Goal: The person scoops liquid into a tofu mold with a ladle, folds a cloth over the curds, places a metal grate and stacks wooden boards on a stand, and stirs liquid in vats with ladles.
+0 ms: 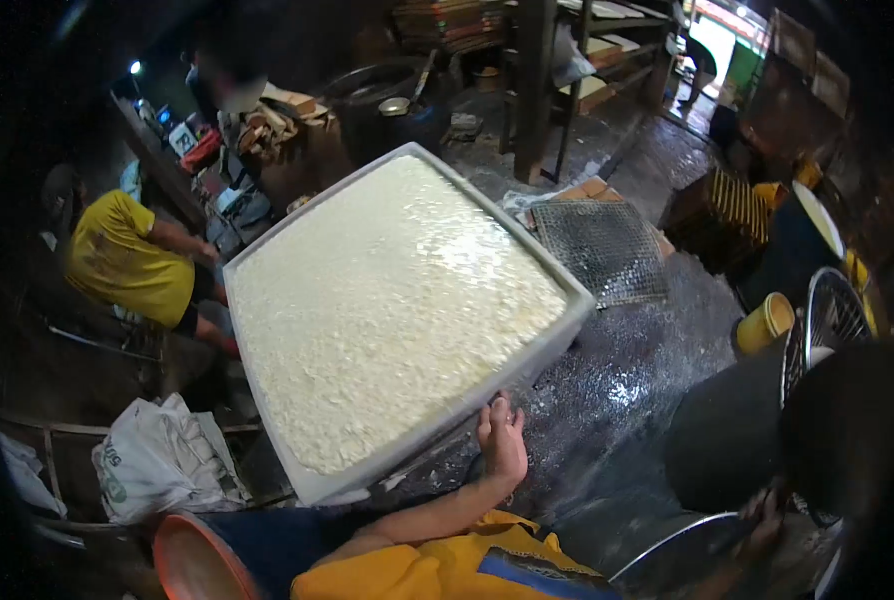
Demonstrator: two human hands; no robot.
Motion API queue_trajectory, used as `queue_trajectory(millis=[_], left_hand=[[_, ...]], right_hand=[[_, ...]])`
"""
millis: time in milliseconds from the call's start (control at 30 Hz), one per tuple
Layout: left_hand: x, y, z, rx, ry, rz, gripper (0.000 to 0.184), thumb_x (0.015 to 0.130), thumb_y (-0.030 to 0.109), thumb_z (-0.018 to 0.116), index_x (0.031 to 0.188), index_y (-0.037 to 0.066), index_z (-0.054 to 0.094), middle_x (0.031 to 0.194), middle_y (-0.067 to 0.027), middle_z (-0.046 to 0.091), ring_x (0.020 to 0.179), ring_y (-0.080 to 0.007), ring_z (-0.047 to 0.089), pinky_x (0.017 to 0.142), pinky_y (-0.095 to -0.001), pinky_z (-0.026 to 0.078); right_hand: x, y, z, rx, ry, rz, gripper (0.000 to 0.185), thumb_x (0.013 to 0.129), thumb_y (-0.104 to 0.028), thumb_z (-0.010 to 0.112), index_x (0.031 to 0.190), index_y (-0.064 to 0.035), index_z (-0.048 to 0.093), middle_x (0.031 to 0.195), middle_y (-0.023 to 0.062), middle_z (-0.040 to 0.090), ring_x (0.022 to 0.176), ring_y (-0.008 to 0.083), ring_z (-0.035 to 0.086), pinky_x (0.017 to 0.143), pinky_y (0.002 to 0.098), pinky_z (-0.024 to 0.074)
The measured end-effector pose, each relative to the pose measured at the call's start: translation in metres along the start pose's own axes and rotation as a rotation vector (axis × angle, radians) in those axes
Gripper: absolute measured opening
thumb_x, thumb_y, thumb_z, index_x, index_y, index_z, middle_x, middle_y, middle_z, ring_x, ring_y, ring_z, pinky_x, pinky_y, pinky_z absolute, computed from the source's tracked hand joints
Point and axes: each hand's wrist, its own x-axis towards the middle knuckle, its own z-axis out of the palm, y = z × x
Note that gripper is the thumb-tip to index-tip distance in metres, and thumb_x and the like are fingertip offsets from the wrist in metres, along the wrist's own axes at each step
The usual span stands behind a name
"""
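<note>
A large square white tub (pixel 445 420) is filled to near its rim with a wet, lumpy, cream-coloured curd (pixel 387 320). My left hand (pixel 504 440) rests at the tub's near right side, its fingers stretched up against the outer wall and apart from the curd. Low on the right, in shadow, my right hand (pixel 760 522) is closed beside a large dark round vessel (pixel 842 440). What its fingers grip is too dark to make out. Below that hand curves the metal rim of a dark container (pixel 667 545).
A person in a yellow shirt (pixel 132 260) bends at the left. A white sack (pixel 167 460) and an orange-rimmed bucket (pixel 192 560) stand near me. A mesh-covered rack (pixel 602 250) lies beyond the tub. A yellow pail (pixel 764 322) sits at the right on the wet floor (pixel 617 370).
</note>
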Motion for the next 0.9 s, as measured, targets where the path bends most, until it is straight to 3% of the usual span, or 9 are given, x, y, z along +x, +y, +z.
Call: queue_trajectory(millis=[133,267,367,533,567,667,733,800,900], left_hand=[[-0.044,-0.066,0.02,0.391,-0.14,0.034,0.067,0.083,0.013,0.065,0.134,-0.002,0.024,0.136,-0.0177,0.032,0.126,-0.0257,0.036,0.098,-0.0315,0.038],[-0.117,-0.167,0.032,1.165,-0.66,-0.063,0.058,0.078,0.018,0.069,0.123,-0.003,0.04,0.123,-0.0157,0.044,0.106,-0.0236,0.053,0.086,-0.0348,0.047],[-0.187,-0.259,0.021,1.576,-1.162,0.149,0.059,0.076,0.022,0.07,0.121,-0.003,0.043,0.116,-0.0163,0.048,0.098,-0.0246,0.057,0.083,-0.0345,0.048],[-0.269,-0.401,-0.014,1.698,-1.782,0.263,0.07,0.074,0.028,0.071,0.125,-0.004,0.035,0.12,-0.0236,0.04,0.117,-0.036,0.04,0.096,-0.0421,0.036],[-0.276,-0.418,-0.023,1.747,-1.794,0.187,0.074,0.073,0.029,0.071,0.126,-0.005,0.032,0.121,-0.0253,0.04,0.114,-0.0363,0.042,0.095,-0.0416,0.036],[-0.331,-0.441,-0.031,2.032,-1.549,0.417,0.07,0.071,0.024,0.073,0.123,-0.003,0.035,0.112,-0.021,0.05,0.104,-0.0339,0.051,0.091,-0.0395,0.04],[-0.321,-0.453,-0.051,1.953,-1.665,0.713,0.068,0.072,0.017,0.072,0.125,-0.002,0.034,0.113,-0.0196,0.051,0.1,-0.0303,0.055,0.088,-0.0357,0.042],[-0.304,-0.458,-0.065,1.895,-1.569,0.496,0.065,0.077,0.009,0.066,0.129,-0.002,0.029,0.121,-0.0201,0.047,0.112,-0.0281,0.048,0.095,-0.0351,0.037],[-0.295,-0.45,-0.061,1.99,-1.639,0.761,0.069,0.079,0.008,0.068,0.133,-0.002,0.026,0.122,-0.0215,0.046,0.108,-0.0296,0.047,0.096,-0.0369,0.036]], right_hand=[[-0.075,0.104,-0.211,0.09,0.282,0.332,0.009,0.085,-0.016,0.055,0.087,-0.0109,0.048,0.064,-0.0027,0.043,0.05,0.0096,0.043,0.044,0.0245,0.038],[-0.162,0.289,-0.334,0.05,0.801,0.49,0.011,0.088,-0.019,0.051,0.081,-0.0108,0.05,0.058,0.0012,0.048,0.044,0.0144,0.045,0.042,0.0278,0.0399],[-0.205,0.452,-0.382,0.185,1.263,0.746,0.041,0.087,-0.014,0.049,0.124,0.0013,0.041,0.095,0.0176,0.055,0.066,0.0185,0.053,0.056,0.038,0.0464],[-0.265,0.555,-0.327,0.645,1.248,1.048,0.037,0.087,-0.013,0.049,0.12,0.0009,0.042,0.09,0.0163,0.054,0.064,0.0185,0.053,0.055,0.0375,0.0462],[-0.274,0.566,-0.306,0.714,1.234,1.09,0.036,0.087,-0.013,0.049,0.119,0.0008,0.042,0.09,0.016,0.054,0.064,0.0185,0.053,0.054,0.0374,0.0461],[-0.288,0.575,-0.257,0.883,1.2,1.198,0.033,0.086,-0.013,0.048,0.117,0.0005,0.043,0.087,0.0152,0.053,0.063,0.0184,0.053,0.053,0.0371,0.046],[-0.271,0.581,-0.236,0.97,1.164,1.244,0.032,0.086,-0.012,0.048,0.115,0.0003,0.043,0.085,0.0147,0.053,0.062,0.0184,0.052,0.053,0.0369,0.0459],[-0.244,0.604,-0.212,1.042,1.115,1.263,0.03,0.086,-0.012,0.048,0.113,0.0002,0.043,0.084,0.0141,0.053,0.061,0.0184,0.052,0.052,0.0367,0.0458],[-0.21,0.623,-0.2,1.101,1.059,1.264,0.028,0.086,-0.012,0.047,0.111,-0.0001,0.044,0.081,0.0133,0.052,0.06,0.0184,0.052,0.051,0.0364,0.0457]])
